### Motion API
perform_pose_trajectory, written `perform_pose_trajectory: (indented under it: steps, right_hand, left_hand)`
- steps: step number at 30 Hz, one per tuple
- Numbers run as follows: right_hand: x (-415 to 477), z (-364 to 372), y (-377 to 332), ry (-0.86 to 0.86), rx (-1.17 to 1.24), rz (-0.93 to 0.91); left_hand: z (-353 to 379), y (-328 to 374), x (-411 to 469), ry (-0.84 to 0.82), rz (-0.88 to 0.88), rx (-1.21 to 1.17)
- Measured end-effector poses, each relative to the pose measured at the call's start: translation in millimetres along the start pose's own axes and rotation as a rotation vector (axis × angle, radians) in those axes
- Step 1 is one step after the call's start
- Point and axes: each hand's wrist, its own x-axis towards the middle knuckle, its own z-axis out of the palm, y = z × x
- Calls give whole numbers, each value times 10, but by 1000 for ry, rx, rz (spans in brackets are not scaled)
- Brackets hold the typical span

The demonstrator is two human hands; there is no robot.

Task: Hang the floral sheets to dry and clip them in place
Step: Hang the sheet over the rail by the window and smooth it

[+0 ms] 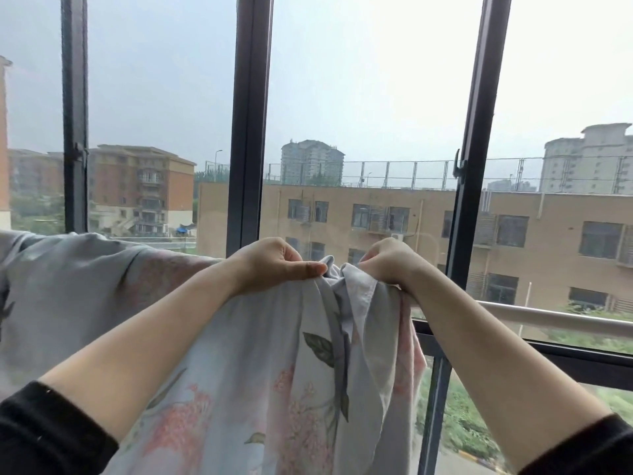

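A tall window filled the view, its dark centre bar (250, 132) and right-hand bar (479, 97) splitting the glass into panes. A latch handle (458, 168) sat on the right-hand bar. A pale rail (565, 317) ran toward the lower right edge. Outside stood a tan block (428, 214) with a fenced roof, a brick-red building (144, 180) at left, pale towers (589, 159) at right, and green scrub (462, 423) below. The overcast sky (359, 63) gave flat grey daylight.
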Motion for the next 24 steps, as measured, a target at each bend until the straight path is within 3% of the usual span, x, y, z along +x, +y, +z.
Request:
perform_pose_trajectory:
  steps: [3,6,8,12,16,17,21,24]
  right_hand:
    - [-124,-107,28,150,331,-263]
    - [-361,-170,17,-155,267,-429]
    - [-458,-117,25,-305,134,-395]
    - [-483,-110,-29,-301,-4,-309]
    - [-494,-128,23,-298,-26,-286]
    - [-502,-117,27,-293,-20,-285]
    - [-529,-50,-57,-275,-14,-281]
    - [-559,-4,-98,-244,-43,-299]
  left_hand:
    - [8,-3,15,16,-13,32]
    - [3,-37,24,72,-43,81]
    - [6,-51,18,136,-59,138]
    - [6,23,-55,194,-20,266]
    - [146,79,-291,595,242,443]
    - [205,115,-376,621,267,442]
    - [396,98,-550,436,94,453]
    - [364,68,-500,475,38,500]
